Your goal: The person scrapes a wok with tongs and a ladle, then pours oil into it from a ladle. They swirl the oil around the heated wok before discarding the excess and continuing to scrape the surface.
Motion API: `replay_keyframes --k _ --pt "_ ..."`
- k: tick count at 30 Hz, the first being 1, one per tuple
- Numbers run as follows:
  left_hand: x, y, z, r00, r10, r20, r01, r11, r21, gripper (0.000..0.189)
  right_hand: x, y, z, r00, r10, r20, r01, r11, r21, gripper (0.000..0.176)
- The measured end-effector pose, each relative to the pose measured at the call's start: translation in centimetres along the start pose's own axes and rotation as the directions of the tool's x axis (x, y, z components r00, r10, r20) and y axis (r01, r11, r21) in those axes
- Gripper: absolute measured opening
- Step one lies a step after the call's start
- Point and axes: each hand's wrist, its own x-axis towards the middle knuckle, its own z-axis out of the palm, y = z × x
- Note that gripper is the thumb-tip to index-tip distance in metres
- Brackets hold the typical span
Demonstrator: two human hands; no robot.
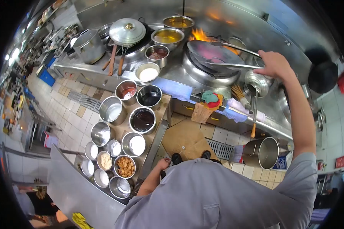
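My right hand is closed at the upper right, beside the ends of two long metal handles that reach over the wok. The wok sits tilted on the round burner, and orange flames rise behind it. My left hand hangs low near my body, fingers curled, beside the counter with the metal pots; whether it holds anything is too small to tell. Close to it stands a bowl of brown chunks. A perforated ladle rests right of the burner.
Pots of dark sauce and white powder stand left of the burner, with oil bowls behind. A lidded pan sits at the back left. Folded cloths lie on the front edge. A tall pot is lower right.
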Motion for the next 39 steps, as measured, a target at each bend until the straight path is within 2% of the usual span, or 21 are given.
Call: replay_keyframes --k 2,6,8,10,12,14,16,18,19,21,22,23,24,26,27,28,30,31,33,37,39 --pt "0.5 0.0 0.3 0.996 0.079 -0.031 -0.078 0.996 0.050 0.033 2.3 -0.5 -1.5 0.998 -0.003 0.062 0.008 0.997 -0.073 0.061" --pt "-1.2 0.7 -0.4 0.998 -0.001 -0.058 0.000 1.000 -0.013 0.032 7.0 -0.8 -1.5 0.992 -0.113 0.063 0.117 0.990 -0.074 0.058" --pt "-1.4 -0.8 -0.5 0.997 -0.033 -0.072 0.033 0.999 0.005 0.032 8.8 -1.8 -2.9 0.935 -0.081 0.345 0.125 0.987 -0.106 0.054" --pt "0.4 -4.5 0.3 0.997 -0.030 -0.067 0.026 0.998 -0.062 0.032 10.0 -2.3 -3.3 0.924 -0.079 0.373 0.118 0.989 -0.083 0.049" --pt "-0.7 -5.7 0.5 0.991 -0.134 -0.019 0.131 0.985 -0.115 0.032 10.3 -3.2 -4.6 0.926 0.063 0.373 -0.035 0.996 -0.083 0.054" --pt "0.6 -10.0 1.6 0.994 -0.061 -0.092 0.053 0.995 -0.089 0.033 11.7 -3.2 -4.2 0.931 0.056 0.361 -0.037 0.998 -0.059 0.055" --pt "1.0 -12.8 2.2 0.996 -0.084 -0.031 0.080 0.992 -0.097 0.034 12.5 -3.7 -4.4 0.935 0.079 0.346 -0.059 0.996 -0.069 0.056" --pt "1.1 -13.9 2.3 0.994 0.090 0.057 -0.095 0.991 0.092 0.033 12.9 -4.8 -4.4 0.928 0.058 0.369 -0.023 0.995 -0.100 0.056" --pt "1.1 -14.0 2.4 0.994 0.093 0.060 -0.098 0.990 0.099 0.033 13.1 -5.5 -4.5 0.922 0.037 0.386 0.015 0.991 -0.131 0.056" --pt "0.5 -13.2 2.6 0.999 -0.040 0.029 0.040 0.999 0.019 0.028 13.3 -7.1 -4.1 0.919 0.037 0.394 0.025 0.988 -0.152 0.054" --pt "0.1 -12.7 2.3 0.999 -0.038 0.032 0.037 0.999 0.028 0.028 13.4 -8.0 -3.8 0.916 0.030 0.401 0.044 0.984 -0.174 0.052" --pt "-0.4 -11.8 1.8 0.996 0.017 0.087 0.000 0.981 -0.194 0.025 13.4 -8.8 -3.5 0.914 0.038 0.404 0.034 0.985 -0.170 0.052" --pt "-1.0 -10.8 1.3 0.988 0.081 0.128 -0.022 0.913 -0.407 0.023 13.5 -9.4 -3.0 0.920 -0.002 0.393 0.075 0.983 -0.170 0.047" --pt "-2.2 -7.4 0.9 0.999 -0.006 0.044 0.020 0.942 -0.334 0.021 13.7 -9.4 -1.2 0.922 -0.034 0.387 0.106 0.981 -0.164 0.042" --pt "-2.1 -7.0 1.0 0.995 -0.084 -0.054 0.067 0.959 -0.274 0.019 13.8 -9.4 -0.2 0.967 -0.045 0.252 0.091 0.980 -0.175 0.034" --pt "-1.9 -6.5 0.8 0.995 -0.085 -0.049 0.069 0.963 -0.262 0.019 13.9 -9.1 0.7 0.992 -0.054 0.113 0.074 0.980 -0.185 0.027" --pt "-0.5 -6.3 0.7 0.992 -0.128 -0.001 0.121 0.945 -0.305 0.022 12.7 -8.8 1.2 0.982 -0.116 0.150 0.138 0.979 -0.148 0.020" --pt "0.0 -6.4 0.8 0.992 -0.124 0.006 0.120 0.949 -0.293 0.022 11.3 -8.6 2.1 0.990 -0.126 0.068 0.136 0.976 -0.173 0.019" --pt "-1.1 -4.8 0.4 0.996 -0.070 -0.047 0.063 0.989 -0.133 0.025 8.8 -7.7 4.5 0.987 -0.151 -0.062 0.140 0.978 -0.157 0.016" --pt "-3.0 -2.0 -0.3 0.996 -0.091 -0.001 0.090 0.991 -0.098 0.029 3.0 -4.2 9.5 0.991 -0.093 -0.097 0.089 0.995 -0.049 0.013" --pt "-3.6 -1.4 -0.8 1.000 -0.021 -0.017 0.022 0.996 0.083 0.029 1.5 -2.0 11.7 0.990 -0.047 -0.131 0.048 0.999 0.007 0.013"
